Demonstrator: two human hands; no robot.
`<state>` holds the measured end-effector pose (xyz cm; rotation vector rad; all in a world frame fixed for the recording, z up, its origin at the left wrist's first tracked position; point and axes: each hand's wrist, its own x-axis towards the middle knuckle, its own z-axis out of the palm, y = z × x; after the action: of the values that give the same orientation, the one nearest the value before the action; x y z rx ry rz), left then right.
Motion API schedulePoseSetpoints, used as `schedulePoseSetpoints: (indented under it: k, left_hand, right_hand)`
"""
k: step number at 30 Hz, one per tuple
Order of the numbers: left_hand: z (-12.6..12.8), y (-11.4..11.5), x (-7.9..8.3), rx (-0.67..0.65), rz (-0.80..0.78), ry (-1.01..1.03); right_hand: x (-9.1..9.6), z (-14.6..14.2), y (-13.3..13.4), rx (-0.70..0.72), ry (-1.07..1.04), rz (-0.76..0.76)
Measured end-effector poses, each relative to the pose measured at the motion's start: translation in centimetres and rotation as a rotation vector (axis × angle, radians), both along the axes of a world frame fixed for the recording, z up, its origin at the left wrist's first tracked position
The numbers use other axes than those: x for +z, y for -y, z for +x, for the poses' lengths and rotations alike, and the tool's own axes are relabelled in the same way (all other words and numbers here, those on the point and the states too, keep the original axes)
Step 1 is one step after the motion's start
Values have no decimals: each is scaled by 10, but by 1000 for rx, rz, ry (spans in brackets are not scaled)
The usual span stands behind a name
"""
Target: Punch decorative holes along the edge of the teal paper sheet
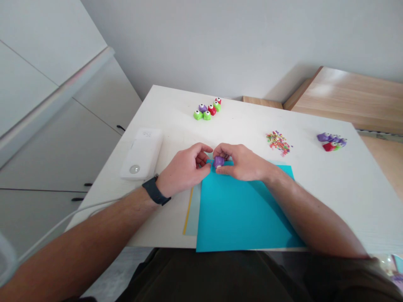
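Note:
A small purple paper punch (219,161) sits at the far edge of a turquoise paper sheet (242,209), between both hands. My right hand (241,162) has its fingers curled round the punch. My left hand (185,167), with a dark watch on its wrist, pinches the corner of the sheet right beside the punch. Under the turquoise sheet lie a pale blue and a yellow sheet (190,207), their left edges showing.
On the white table (346,188): a group of green, red and purple punches (208,110) at the back, a heap of coloured paper bits (278,142), more punches (332,141) at the right, a white power bank (143,153) with cable at the left. White cabinets stand left, a wooden top right.

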<state>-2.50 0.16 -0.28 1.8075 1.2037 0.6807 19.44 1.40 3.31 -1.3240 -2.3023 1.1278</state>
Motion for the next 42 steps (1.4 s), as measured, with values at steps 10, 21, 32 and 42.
schedulePoseSetpoints:
  k: [10, 21, 32, 42]
  left_hand:
    - [1, 1, 4, -4, -26, 4]
    - [1, 1, 3, 3, -31, 19]
    - [1, 0, 1, 7, -39, 66]
    - [1, 1, 0, -4, -51, 87]
  right_hand:
    - [0, 1, 0, 13, -6, 7]
    - [1, 4, 0, 37, -23, 15]
    - [3, 3, 2, 19, -5, 6]
    - [2, 1, 2, -13, -34, 7]
